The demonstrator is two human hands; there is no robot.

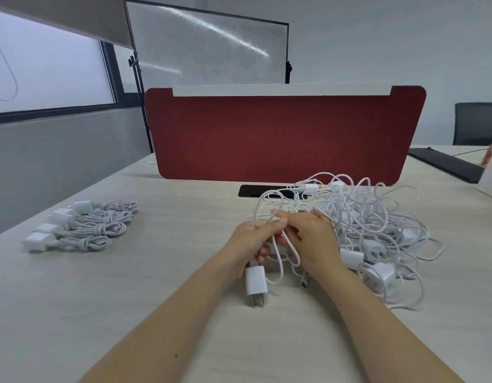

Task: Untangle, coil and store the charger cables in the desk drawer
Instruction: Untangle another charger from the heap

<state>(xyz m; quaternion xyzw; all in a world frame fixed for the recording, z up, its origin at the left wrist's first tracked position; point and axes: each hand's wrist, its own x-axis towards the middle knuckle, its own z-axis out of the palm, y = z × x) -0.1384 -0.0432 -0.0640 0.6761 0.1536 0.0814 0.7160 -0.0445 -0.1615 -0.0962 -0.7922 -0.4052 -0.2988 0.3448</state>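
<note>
Charger cable (278, 258) sits clamped in the grips of left hand (251, 239) and right hand (312, 240).

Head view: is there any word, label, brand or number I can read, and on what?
None can be read. The plug hanging from the cable held by the left hand and right hand is plain white; any print on the coiled chargers or the tangle is too small to tell. Whiteboard and red divider: no writing.
</note>
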